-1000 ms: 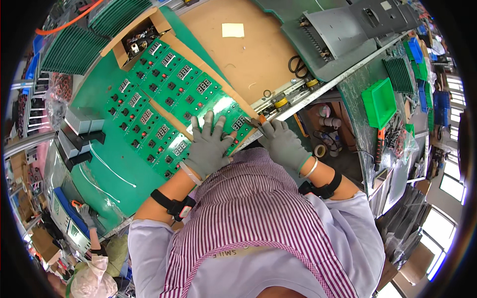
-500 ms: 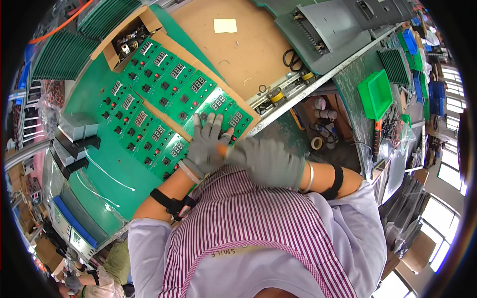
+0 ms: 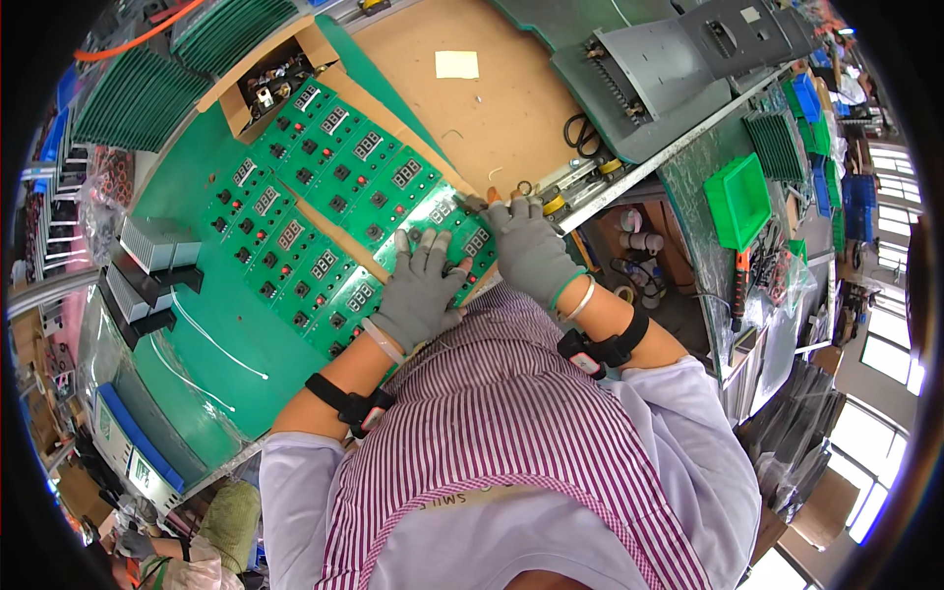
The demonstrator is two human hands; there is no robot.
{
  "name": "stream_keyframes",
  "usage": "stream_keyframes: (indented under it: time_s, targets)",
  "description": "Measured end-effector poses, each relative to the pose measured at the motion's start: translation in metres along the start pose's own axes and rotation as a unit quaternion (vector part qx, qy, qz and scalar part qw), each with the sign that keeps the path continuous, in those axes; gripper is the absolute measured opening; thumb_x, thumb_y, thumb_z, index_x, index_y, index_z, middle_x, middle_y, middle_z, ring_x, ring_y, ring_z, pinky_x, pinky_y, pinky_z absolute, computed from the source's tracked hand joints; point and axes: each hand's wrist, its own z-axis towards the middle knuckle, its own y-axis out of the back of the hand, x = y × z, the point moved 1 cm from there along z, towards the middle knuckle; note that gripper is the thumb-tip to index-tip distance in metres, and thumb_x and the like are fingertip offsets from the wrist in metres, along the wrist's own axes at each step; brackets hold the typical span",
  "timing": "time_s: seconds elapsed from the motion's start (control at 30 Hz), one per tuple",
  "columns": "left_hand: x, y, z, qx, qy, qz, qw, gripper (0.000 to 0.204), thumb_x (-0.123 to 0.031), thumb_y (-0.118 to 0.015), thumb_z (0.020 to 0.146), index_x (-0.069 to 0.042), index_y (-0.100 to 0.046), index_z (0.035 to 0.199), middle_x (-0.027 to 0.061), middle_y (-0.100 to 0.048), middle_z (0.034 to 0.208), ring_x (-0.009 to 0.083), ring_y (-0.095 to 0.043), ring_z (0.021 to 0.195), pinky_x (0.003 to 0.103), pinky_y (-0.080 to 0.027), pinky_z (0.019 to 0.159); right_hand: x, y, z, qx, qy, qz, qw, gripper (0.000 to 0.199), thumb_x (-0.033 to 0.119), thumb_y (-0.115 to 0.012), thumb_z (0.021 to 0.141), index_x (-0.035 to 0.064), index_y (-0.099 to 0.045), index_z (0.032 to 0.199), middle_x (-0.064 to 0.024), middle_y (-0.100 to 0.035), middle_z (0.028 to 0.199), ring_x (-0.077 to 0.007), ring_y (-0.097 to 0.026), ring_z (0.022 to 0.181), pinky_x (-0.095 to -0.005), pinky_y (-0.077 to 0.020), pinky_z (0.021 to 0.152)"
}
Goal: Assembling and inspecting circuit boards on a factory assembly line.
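A green circuit board panel (image 3: 379, 209) with several digit displays, black buttons and small red parts lies on the bench. My left hand (image 3: 421, 290), in a grey glove, rests palm down over its near end, fingers spread. My right hand (image 3: 536, 251), gloved the same way, is at the panel's right edge by the cardboard strip. Its thumb and index fingertip are drawn together there; whatever is between them is hidden. Left of the first panel lies a second similar panel (image 3: 313, 258), partly under the strip of cardboard (image 3: 329, 231).
An open carton of small parts (image 3: 236, 111) stands beyond the panels. Silver heat sinks (image 3: 157, 246) and white cable ties (image 3: 221, 341) are at left. A metal rail (image 3: 639, 162) borders the bench at right, near black scissors (image 3: 582, 135). A green bin (image 3: 737, 202) is farther right.
My right hand has moved right and away from me, from beside my left hand to the panel's right edge. My left hand stays on the panel. The whole view has shifted slightly.
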Motion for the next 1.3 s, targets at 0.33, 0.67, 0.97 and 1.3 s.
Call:
stream_keyframes:
  time_s: [0.33, 0.67, 0.97, 1.3]
  targets:
    - [0.001, -0.001, 0.001, 0.009, 0.003, -0.012, 1.000, 0.061, -0.044, -0.069, 0.063, -0.017, -0.055, 0.116, 0.0220, -0.030, 0.135, 0.0378, -0.025, 0.129, 0.060, -0.005, 0.106, 0.000, 0.015, 0.001, 0.085, -0.003, 0.032, 0.996, 0.049, 0.012, -0.060, 0.075, 0.0034, -0.041, 0.119, -0.0210, -0.049, 0.111, -0.0337, -0.052, 0.106, -0.0408, -0.0465, 0.084]
    - [0.000, -0.002, 0.001, 0.036, 0.008, -0.007, 0.999, 0.062, -0.044, -0.068, 0.064, -0.015, -0.053, 0.117, 0.0231, -0.028, 0.137, 0.0372, -0.023, 0.130, 0.060, -0.005, 0.105, 0.026, 0.043, -0.010, 0.129, 0.111, 0.053, 0.984, 0.043, 0.007, -0.057, 0.073, 0.0071, -0.042, 0.114, -0.0174, -0.051, 0.102, -0.0334, -0.055, 0.096, -0.0407, -0.0488, 0.075]
    - [-0.002, 0.000, 0.002, 0.029, 0.013, 0.001, 1.000, 0.061, -0.044, -0.069, 0.063, -0.016, -0.054, 0.115, 0.0223, -0.028, 0.137, 0.0366, -0.022, 0.131, 0.059, -0.004, 0.106, 0.000, 0.006, 0.001, 0.012, 0.025, -0.033, 0.999, 0.050, 0.014, -0.060, 0.075, 0.0032, -0.041, 0.121, -0.0210, -0.050, 0.107, -0.0341, -0.052, 0.103, -0.0414, -0.0476, 0.081]
    - [-0.008, 0.022, 0.013, 0.099, 0.053, 0.020, 0.993, 0.061, -0.046, -0.061, 0.070, -0.018, -0.050, 0.123, 0.0185, -0.031, 0.136, 0.0353, -0.023, 0.130, 0.061, -0.005, 0.104, 0.040, 0.039, -0.021, 0.054, 0.226, 0.032, 0.972, 0.039, 0.012, -0.052, 0.079, 0.0125, -0.044, 0.117, -0.0136, -0.054, 0.096, -0.0298, -0.060, 0.087, -0.0421, -0.0503, 0.068]
